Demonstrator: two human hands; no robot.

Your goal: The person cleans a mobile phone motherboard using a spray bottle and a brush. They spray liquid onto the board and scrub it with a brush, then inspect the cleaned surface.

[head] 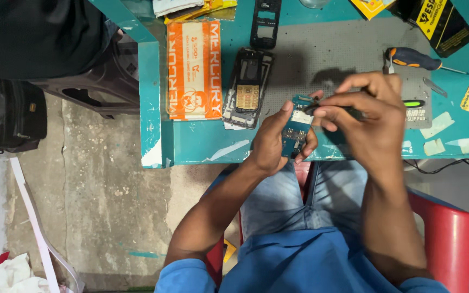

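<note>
**Working a tool tip over a bare phone board**

Closest to me, my blue shirt and faded jeans are filling the bottom of the view, with the red plastic chair showing at my right hip.

Going from the left along the teal-painted workbench: an orange and white printed cardboard packet is lying flat, and just beside it a stripped dark phone chassis with a tan keypad is resting face up, with a black plastic phone frame lying beyond it.

My left hand is cradling the small blue-green phone circuit board just over the bench's near edge, above my lap. Thumb and fingers are curled snugly round its long edges, so the board is standing nearly upright and tilted toward me. It looks bare, with a pale rectangular part near the top and small dark components lower down.

My right hand is pinching a slim dark tool between thumb and bunched fingertips, its tip meeting the board's upper end. I judge I am picking or prying at a part there; the next move is calling for a steady left grip and light pressure, so the tip isn't slipping across the board.

Farther right, a blue and orange handled screwdriver is lying on the grey work mat.
</note>
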